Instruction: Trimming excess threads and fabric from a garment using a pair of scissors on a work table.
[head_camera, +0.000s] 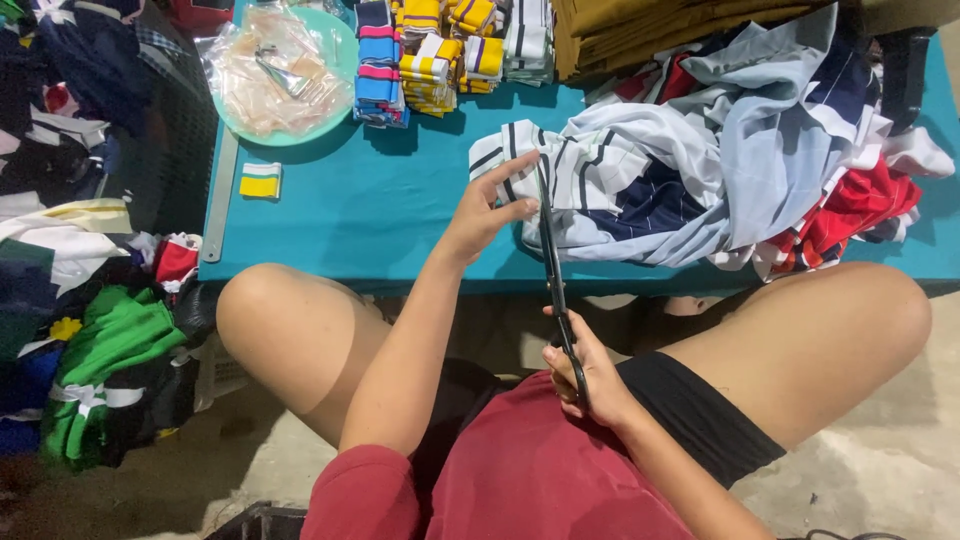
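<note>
Scissors (553, 262) cross table edge (400, 280); right hand (590, 375) grips, left hand (485, 210) steadies.

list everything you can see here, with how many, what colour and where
table: one, teal, across the top
scissors: one pair, black, centre, blades at the cloth edge
cloth heap: one, white, pale blue, navy and red, right of table
striped bands: several stacks, yellow, blue, pink, top centre
small band: one, yellow and white, left of table
basin: one, pale green, holding plastic bags, top left
clothes pile: one, green, dark, floor left
left hand: touching scissors tip
right hand: holding scissors handle
</note>
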